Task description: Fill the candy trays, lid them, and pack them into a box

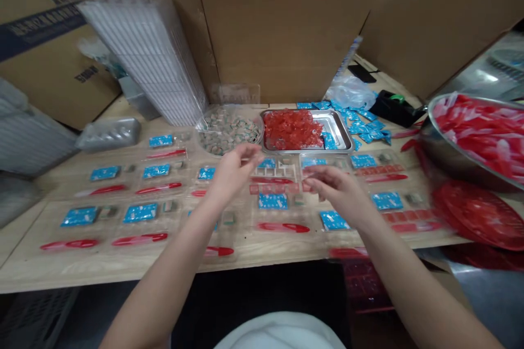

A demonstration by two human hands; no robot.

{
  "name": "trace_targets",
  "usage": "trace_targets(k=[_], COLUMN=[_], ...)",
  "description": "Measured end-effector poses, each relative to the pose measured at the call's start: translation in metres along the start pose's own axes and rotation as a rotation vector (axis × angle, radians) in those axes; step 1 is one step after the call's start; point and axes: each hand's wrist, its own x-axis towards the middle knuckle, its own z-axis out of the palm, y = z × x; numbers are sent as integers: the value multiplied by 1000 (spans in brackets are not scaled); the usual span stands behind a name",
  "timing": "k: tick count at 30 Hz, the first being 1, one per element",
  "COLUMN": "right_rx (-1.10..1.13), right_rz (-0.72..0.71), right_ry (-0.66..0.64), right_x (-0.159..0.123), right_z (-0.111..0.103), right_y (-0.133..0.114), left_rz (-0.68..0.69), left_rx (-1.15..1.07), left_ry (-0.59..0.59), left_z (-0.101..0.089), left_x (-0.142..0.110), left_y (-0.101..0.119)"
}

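Bare left hand (233, 174), right hand (339, 193) above clear plastic trays (245, 234) on wooden table (123, 270).
Fingers curled, loosely pinched; cannot tell if anything's held. Steel tray (338, 131) of red pieces beyond.

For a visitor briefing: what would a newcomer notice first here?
A large steel bowl heaped with red-and-white pieces dominates the right side. At back centre, a rectangular steel tray holds glossy red pieces. Across the wooden table, clear plastic trays in rows carry blue packets and red strips, under the person's left hand and right hand.
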Motion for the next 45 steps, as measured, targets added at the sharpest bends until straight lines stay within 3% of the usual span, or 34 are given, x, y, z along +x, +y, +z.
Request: trace_targets(k=[2,4,7,10,13,16,20,24,28,32,36,39,42,45], right_rx=[12,-140,-381,-553,-807,-930,-981,-984,-970,-925,-808,-790,-903,-924], right_rz=[59,68,44,-26,-191,-381,-409,-376,-423,-521,-643,-733,-848,-848], right_ry=[13,26,66,129,169,100,-84,-143,-180,-171,49,27,-34,-21], right_x=[23,44,60,57,44,34,24,18,20,27,52,87,133,181], right_z=[6,13,22,27,28,30,30,25,22,14,9,37,92,142], right_y=[10,19,25,24,22,23,27,31,39,41,19,-9,-34,-48], left_rz=[77,162,220,266,282,294,330,336,242,185,143,60,38,66], left_rx=[157,279,393,535,665,747,776,770,803,770,632,425,260,191], left_ry=[139,182,72,-92,-155,-183,-219,-247,-264,-281,-150,-84,-77,-50], left_z=[9,19,36,50,56,56,54,52,56,54,40,33,32,32], left_x=[4,-4,-26,-42,-45,-45,-52,-51,-34,-28,-48,-71,-88,-96], left_y=[-7,-11,-17,-26,-37,-44,-44,-41,-41,-38,-25,-18,-21,-33])
